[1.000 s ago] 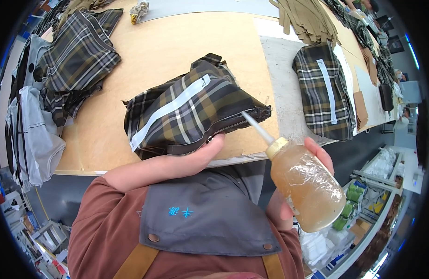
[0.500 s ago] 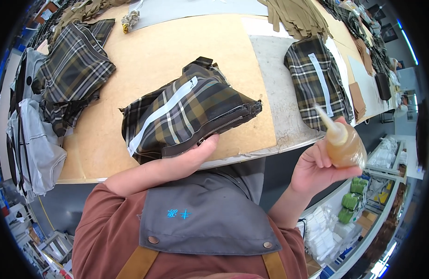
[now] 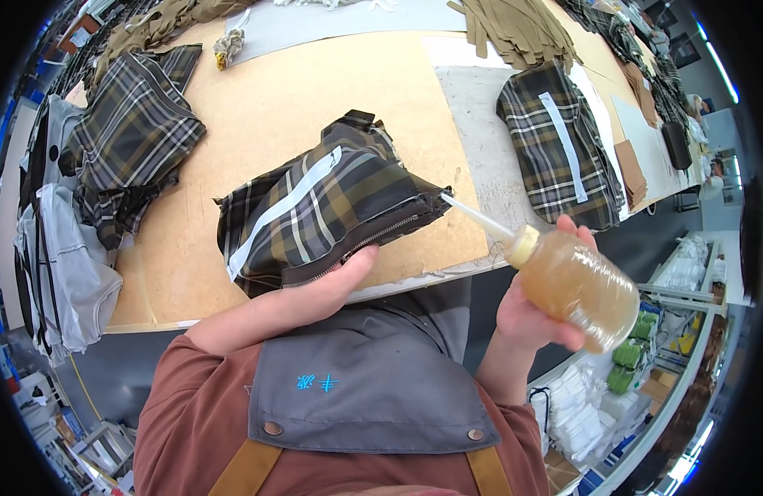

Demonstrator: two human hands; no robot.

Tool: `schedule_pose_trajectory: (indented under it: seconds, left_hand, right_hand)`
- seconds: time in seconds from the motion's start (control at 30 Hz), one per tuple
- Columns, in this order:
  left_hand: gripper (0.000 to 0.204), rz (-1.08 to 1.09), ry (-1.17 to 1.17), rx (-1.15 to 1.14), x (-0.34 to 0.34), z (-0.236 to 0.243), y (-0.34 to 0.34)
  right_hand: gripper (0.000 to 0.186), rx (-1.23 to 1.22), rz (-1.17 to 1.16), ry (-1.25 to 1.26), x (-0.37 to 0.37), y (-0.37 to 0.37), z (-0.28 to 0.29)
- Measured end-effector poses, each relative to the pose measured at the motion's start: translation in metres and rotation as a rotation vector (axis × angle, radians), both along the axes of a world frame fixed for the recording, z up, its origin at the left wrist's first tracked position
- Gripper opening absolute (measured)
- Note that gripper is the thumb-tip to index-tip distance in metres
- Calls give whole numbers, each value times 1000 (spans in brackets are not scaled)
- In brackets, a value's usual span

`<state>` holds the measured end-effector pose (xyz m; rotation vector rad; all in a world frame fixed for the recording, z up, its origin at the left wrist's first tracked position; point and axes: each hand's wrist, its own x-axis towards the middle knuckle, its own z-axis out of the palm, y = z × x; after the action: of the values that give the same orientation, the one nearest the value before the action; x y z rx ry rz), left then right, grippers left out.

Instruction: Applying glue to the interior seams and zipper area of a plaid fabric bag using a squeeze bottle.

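Note:
A dark plaid zippered bag (image 3: 315, 198) with a white strip across it lies tilted at the table's front edge. My left hand (image 3: 346, 277) grips its near side, thumb along the metal zipper, the other fingers hidden under the cloth. In my right hand (image 3: 526, 314) is a squeeze bottle (image 3: 576, 289) of amber liquid, held tilted. Its long pale nozzle reaches the bag's right corner, at the zipper's end; whether the tip touches the cloth or stops just short, I cannot tell.
Another plaid bag with a white strip (image 3: 555, 140) lies to the right. More plaid pieces (image 3: 133, 124) are heaped at the left, above white cloth (image 3: 63, 264). Olive strips (image 3: 518, 33) lie at the back. The wooden table's front edge (image 3: 414, 277) runs close to my body.
My right hand has brought the bottle down and tipped it, swinging the nozzle left to the bag's corner. The left hand with the bag has shifted slightly left and down.

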<state>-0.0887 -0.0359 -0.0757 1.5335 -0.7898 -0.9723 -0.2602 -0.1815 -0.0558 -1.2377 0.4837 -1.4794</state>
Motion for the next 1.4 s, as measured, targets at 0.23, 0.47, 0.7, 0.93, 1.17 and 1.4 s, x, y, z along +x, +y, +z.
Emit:
schedule_pose_trajectory:
  seconds: [0.23, 0.47, 0.7, 0.93, 1.17, 1.4]
  left_hand:
    - [27, -26, 9, 28, -1, 6, -2]
    - [29, -41, 43, 17, 1, 8, -3]
    - [32, -77, 45, -3, 4, 6, 0]
    - [37, -93, 391, 88, 5, 13, 0]
    - [37, -59, 731, -212, 16, 20, -2]
    - [41, -14, 1191, -356, 23, 46, -6]
  right_hand:
    - [103, -428, -25, 503, -12, 14, 13]
    - [107, -407, 189, 337, -29, 13, 18]
    - [106, -569, 142, 437, -31, 6, 9]
    - [104, -805, -82, 418, -25, -1, 1]
    - [92, -303, -95, -103, -10, -24, 8]
    - [89, 530, 693, -843, -27, -34, 12]
